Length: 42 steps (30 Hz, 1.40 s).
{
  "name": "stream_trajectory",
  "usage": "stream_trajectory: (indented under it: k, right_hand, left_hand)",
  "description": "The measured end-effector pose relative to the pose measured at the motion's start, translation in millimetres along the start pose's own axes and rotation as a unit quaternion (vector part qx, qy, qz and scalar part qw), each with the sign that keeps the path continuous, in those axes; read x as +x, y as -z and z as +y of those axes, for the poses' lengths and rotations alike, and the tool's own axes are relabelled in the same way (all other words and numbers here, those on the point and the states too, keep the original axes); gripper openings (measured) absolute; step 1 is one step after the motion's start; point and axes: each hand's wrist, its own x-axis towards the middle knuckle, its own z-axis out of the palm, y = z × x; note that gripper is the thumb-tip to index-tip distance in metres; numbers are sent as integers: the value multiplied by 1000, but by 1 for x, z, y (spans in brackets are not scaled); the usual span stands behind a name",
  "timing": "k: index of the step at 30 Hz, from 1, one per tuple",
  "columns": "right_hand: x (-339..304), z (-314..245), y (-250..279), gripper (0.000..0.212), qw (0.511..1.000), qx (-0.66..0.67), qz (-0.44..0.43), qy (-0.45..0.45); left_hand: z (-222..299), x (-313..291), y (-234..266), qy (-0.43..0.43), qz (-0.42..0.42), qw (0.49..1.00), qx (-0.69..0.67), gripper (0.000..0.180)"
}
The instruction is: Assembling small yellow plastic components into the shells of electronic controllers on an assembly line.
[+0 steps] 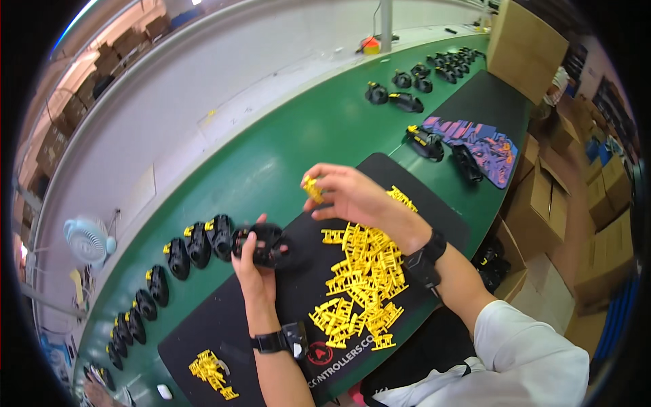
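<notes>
My left hand [254,271] is closed round a black plastic shell [271,245], its hollow side turned up, over the black mat [224,315]. My right hand [349,193] is raised to the right of the shell, apart from it. Between its thumb and fingers it pinches a small yellow plastic part [312,188]. Below my right hand lies a loose pile of yellow plastic frames [369,264] on the mat. A smaller heap of yellow parts [211,373] lies at the mat's near left corner.
Black shells with yellow tips [178,259] stand in a row along the left. More black shells [402,80] stand at the far right, near a patterned purple mat [475,146]. Cardboard boxes [536,203] stand right of the green table [308,142]. Another person's hand [98,393] is at lower left.
</notes>
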Motion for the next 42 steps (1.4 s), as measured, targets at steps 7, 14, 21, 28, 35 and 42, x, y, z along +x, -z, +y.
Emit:
stream_trajectory:
  k: [7, 14, 21, 28, 35, 42]
  right_hand:
    - [2, 10, 9, 23, 993, -3, 96, 76]
    - [-7, 12, -7, 17, 986, -123, 72, 83]
    - [-17, 13, -29, 16, 929, -356, 9, 104]
    - [-19, 24, -38, 12, 785, -551, 43, 279]
    - [-19, 28, -36, 11, 762, -558, 52, 323]
    - [-5, 46, -36, 6, 691, -610, 35, 387]
  left_hand:
    - [7, -7, -2, 53, -141, 980, -133, 77]
    - [4, -16, -13, 57, -126, 990, -10, 77]
    - [5, -11, -13, 33, -168, 985, 23, 80]
    - [-1, -17, -13, 30, -200, 979, 25, 93]
    - [-6, -13, -18, 25, -213, 976, 43, 93]
    - [2, -23, -15, 27, -183, 982, 24, 94]
